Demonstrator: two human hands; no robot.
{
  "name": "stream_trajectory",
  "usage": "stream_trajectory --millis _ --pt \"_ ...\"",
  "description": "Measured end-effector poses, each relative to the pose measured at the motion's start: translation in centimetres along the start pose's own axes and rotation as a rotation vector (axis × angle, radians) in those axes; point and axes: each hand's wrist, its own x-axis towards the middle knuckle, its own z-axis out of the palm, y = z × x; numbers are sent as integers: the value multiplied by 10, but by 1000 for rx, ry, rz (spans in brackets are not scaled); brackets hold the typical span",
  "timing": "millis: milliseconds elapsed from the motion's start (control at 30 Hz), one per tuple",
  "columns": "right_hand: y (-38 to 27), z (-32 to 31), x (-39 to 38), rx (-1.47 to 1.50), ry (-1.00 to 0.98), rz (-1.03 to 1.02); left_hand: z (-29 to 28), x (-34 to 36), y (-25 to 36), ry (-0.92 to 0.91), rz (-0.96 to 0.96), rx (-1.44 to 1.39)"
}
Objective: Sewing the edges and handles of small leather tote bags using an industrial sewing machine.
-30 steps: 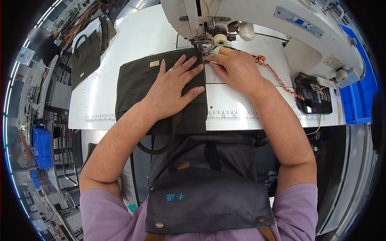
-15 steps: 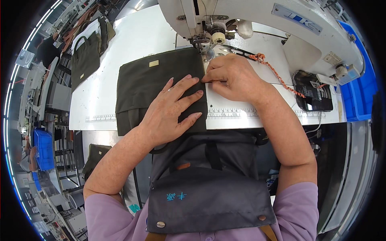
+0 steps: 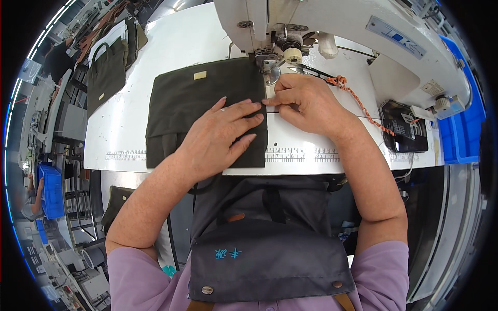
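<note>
The dark green bag [image 3: 176, 106] is lying flat on the white table [image 3: 114, 132], its top right corner reaching in beside the needle of the sewing machine [image 3: 332, 15]. The right hand [image 3: 311, 106] has drawn back from the needle and is now touching the bag's right edge lower down; whether its thumb and finger are pinching the cloth, I cannot tell. The left hand [image 3: 215, 132] has slid down too and is resting on the cloth with fingers spread, gripping nothing. Attention seems to be shifting from the needle to that edge. Farther out, the snips [image 3: 315, 73] are lying uncovered, their orange cord [image 3: 358, 101] trailing toward a black phone [image 3: 404, 129].
</note>
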Motion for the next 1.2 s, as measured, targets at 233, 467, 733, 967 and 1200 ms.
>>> stream_trajectory --millis 233,467,733,967,1200 --pt "3 7 5 -165 84 116 3 29 -28 21 38 18" --pt "6 8 6 -224 115 137 8 55 -41 133 56 -22" --pt "5 5 6 -255 146 97 1 58 -44 120 68 26" --pt "-3 5 4 -242 104 -7 9 32 -21 128 -32 117" --pt "-5 8 7 -271 98 37 9 41 -38 154 -4 123"
